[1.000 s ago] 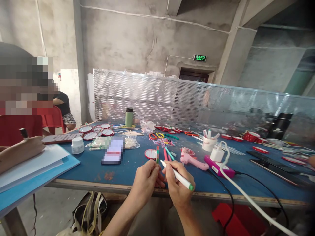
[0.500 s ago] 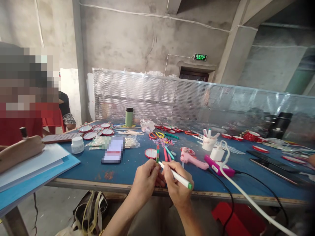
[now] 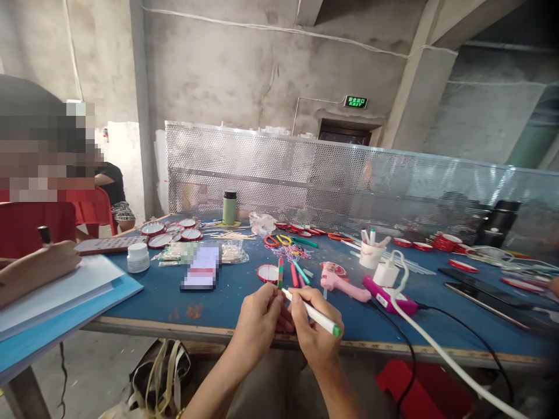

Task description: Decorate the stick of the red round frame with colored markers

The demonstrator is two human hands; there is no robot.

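My left hand (image 3: 258, 314) pinches a thin flat stick (image 3: 280, 272) upright; it is banded in red and green. A white marker with a green end (image 3: 321, 317) is gripped in my right hand (image 3: 318, 331). Its tip meets the stick just above my left fingertips. Behind the stick lies a round red-rimmed disc (image 3: 267, 273). Just beyond my hands are a red marker (image 3: 294, 274) and a teal marker (image 3: 301, 271). The lower end of the stick is hidden in my left fingers.
A pink glue gun (image 3: 343, 283) and a purple power strip (image 3: 388, 294) with cables lie to the right. A paper cup of markers (image 3: 371, 254) stands behind them. Left are a phone (image 3: 201, 266), a white jar (image 3: 138, 258) and a person's writing hand (image 3: 56, 262). A green bottle (image 3: 229, 208) stands behind.
My hands have stayed almost in place, the marker tip still at the stick. At left, the other person's head and writing hand have shifted slightly.
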